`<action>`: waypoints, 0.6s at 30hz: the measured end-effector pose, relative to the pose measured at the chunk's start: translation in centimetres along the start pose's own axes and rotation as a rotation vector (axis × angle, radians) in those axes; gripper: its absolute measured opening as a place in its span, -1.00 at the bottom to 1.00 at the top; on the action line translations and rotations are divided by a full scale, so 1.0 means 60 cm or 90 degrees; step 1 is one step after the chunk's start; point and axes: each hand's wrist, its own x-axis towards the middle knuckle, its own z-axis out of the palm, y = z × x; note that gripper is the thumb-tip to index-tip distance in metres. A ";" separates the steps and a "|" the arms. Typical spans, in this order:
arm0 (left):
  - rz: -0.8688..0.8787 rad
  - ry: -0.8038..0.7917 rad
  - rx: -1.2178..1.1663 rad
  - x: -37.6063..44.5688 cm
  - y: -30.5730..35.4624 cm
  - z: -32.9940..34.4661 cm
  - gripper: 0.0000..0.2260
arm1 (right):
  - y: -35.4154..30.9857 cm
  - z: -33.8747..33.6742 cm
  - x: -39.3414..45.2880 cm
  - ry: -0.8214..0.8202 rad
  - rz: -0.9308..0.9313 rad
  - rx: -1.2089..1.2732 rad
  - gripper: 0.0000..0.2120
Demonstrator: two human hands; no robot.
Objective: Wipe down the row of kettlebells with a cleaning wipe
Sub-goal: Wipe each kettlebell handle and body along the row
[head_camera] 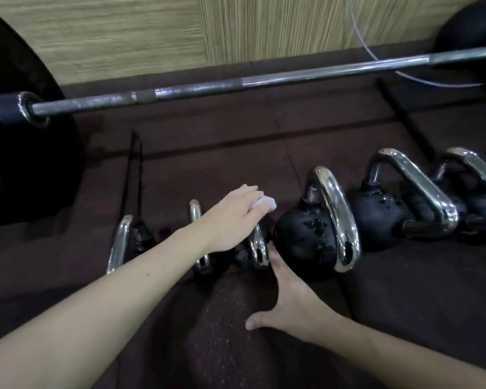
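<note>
Several black kettlebells with chrome handles stand in a row on the dark rubber floor. My left hand [233, 217] holds a crumpled white wipe [68, 204] over the far side of a small kettlebell [257, 248] in the middle of the row. My right hand [289, 299] rests with straight fingers against the near side of that same kettlebell, thumb spread out on the floor. To its right stands a larger kettlebell [314, 234] with wet drops on it. Two smaller ones [121, 242] sit to the left, partly hidden by my left forearm.
A loaded barbell [236, 82] lies across the floor behind the row, its black plate [26, 153] at the left. Two bigger kettlebells [404, 203] stand at the right end. A thin cable [376, 54] curves down along the wood-pattern wall.
</note>
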 end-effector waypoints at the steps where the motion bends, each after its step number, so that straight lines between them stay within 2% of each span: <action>1: -0.014 0.007 -0.036 0.002 0.001 -0.002 -0.60 | -0.001 -0.001 0.008 -0.009 -0.003 -0.002 0.44; 3: -0.065 0.032 -0.060 0.009 0.001 -0.008 -0.56 | 0.000 -0.004 0.020 -0.016 -0.001 0.014 0.43; 5: -0.086 0.029 -0.016 0.015 -0.004 -0.005 -0.59 | 0.007 -0.005 0.026 -0.018 -0.008 0.035 0.43; 9: 0.082 0.039 0.302 -0.028 -0.008 0.030 -0.53 | 0.018 -0.012 0.033 -0.012 -0.022 0.037 0.35; 13: 0.213 -0.066 0.503 -0.110 0.016 0.053 -0.42 | 0.027 -0.013 0.041 -0.031 -0.020 0.091 0.21; 16: 0.254 -0.097 0.528 -0.113 0.011 0.039 -0.46 | 0.029 -0.019 0.041 -0.032 -0.030 0.097 0.24; 18: 0.183 -0.068 0.443 -0.081 0.006 0.012 -0.49 | 0.030 -0.022 0.041 -0.017 -0.029 0.077 0.31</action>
